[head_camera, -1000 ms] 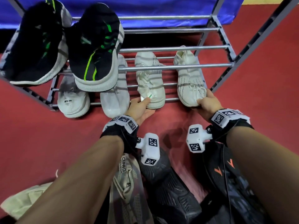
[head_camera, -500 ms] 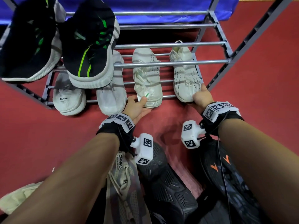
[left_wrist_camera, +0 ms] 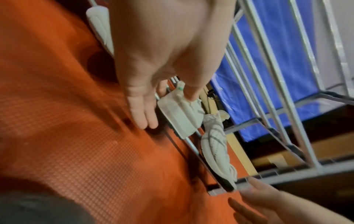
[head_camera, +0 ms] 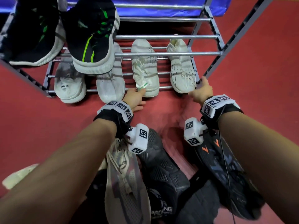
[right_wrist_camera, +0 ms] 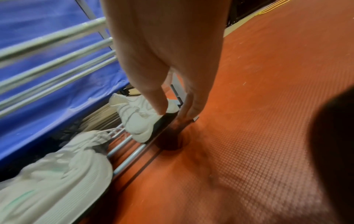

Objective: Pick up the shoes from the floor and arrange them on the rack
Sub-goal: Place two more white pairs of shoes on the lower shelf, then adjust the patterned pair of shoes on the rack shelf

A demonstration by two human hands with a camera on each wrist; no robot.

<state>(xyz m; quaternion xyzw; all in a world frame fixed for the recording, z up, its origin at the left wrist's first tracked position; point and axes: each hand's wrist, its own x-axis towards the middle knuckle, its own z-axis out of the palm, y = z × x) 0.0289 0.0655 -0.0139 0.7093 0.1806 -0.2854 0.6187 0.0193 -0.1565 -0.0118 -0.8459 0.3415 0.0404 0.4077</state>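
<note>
Touching the white shoe (head_camera: 145,68) with nearly straight fingers, the left hand (head_camera: 135,98) is risking pushing it off the rack (head_camera: 168,54); the right hand (head_camera: 201,92), fingers extended, is holding nothing.

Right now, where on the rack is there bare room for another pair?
The upper tier is bare from the green-striped shoe to the right post. The bottom tier is crowded: four white shoes side by side, with a hand at each of the right two.
</note>
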